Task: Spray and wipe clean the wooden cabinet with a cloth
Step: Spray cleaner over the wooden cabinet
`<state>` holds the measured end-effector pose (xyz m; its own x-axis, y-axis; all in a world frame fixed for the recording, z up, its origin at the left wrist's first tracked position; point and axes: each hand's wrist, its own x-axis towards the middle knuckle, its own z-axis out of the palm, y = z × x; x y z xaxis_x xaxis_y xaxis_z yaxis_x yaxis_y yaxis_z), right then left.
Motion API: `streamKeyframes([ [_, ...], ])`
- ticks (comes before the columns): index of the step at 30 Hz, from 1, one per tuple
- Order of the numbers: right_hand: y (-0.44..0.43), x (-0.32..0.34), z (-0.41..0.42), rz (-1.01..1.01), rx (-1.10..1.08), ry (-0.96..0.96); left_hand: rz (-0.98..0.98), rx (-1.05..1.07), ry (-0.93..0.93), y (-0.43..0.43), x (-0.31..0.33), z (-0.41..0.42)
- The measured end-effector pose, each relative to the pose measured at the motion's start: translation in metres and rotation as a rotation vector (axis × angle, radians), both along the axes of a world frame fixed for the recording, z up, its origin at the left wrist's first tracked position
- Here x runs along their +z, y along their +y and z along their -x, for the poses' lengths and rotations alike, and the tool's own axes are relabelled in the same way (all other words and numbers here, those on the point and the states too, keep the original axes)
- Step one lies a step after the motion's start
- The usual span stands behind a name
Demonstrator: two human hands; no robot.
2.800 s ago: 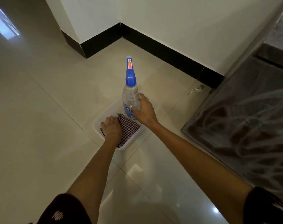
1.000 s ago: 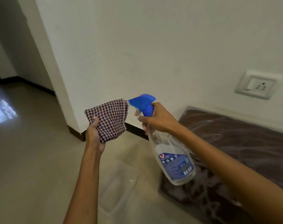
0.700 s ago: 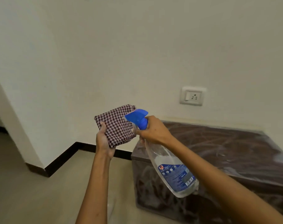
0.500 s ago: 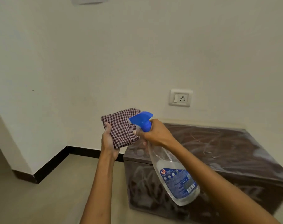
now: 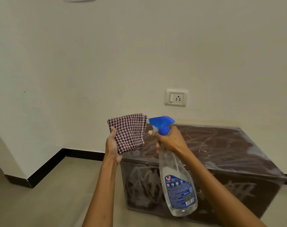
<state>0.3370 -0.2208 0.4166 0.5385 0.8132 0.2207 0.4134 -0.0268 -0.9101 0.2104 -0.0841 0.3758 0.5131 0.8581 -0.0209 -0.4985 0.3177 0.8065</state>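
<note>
Centre frame: my left hand [image 5: 112, 145] gripping folded checked cloth [image 5: 128, 132], holding it upright facing nozzle, apparently for wetting. My right hand [image 5: 169, 140] clasping spray bottle [image 5: 175, 174] neck, finger at trigger. Wooden cabinet [image 5: 221, 149], smeared, standing lower right against wall.

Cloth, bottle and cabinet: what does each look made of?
Cloth: woven fabric, checked maroon and white, matt and folded. Bottle: clear plastic, probably, since liquid shows through; glossy blue plastic trigger head, printed label. Cabinet: dark brown, likely wood or veneer, glossy under whitish smears; the grain is not clear enough to be sure.
</note>
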Motion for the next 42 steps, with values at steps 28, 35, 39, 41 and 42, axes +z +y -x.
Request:
streamKeyframes([
  [28,0.000,-0.010,0.032,-0.198,-0.052,-0.105,-0.067,-0.091,0.082,-0.001,0.008,0.003],
  [35,-0.002,-0.016,0.017,-0.175,-0.187,-0.066,-0.066,-0.071,0.077,0.001,0.007,0.003],
  [39,-0.006,-0.016,0.010,-0.168,-0.098,-0.037,-0.051,-0.052,0.053,0.004,0.010,0.002],
  [41,-0.008,-0.017,0.009,-0.118,0.007,-0.039,-0.033,-0.045,0.029,0.005,0.011,0.001],
  [42,-0.008,-0.019,0.009,-0.077,0.033,-0.061,-0.024,-0.042,0.016,0.006,0.012,0.000],
])
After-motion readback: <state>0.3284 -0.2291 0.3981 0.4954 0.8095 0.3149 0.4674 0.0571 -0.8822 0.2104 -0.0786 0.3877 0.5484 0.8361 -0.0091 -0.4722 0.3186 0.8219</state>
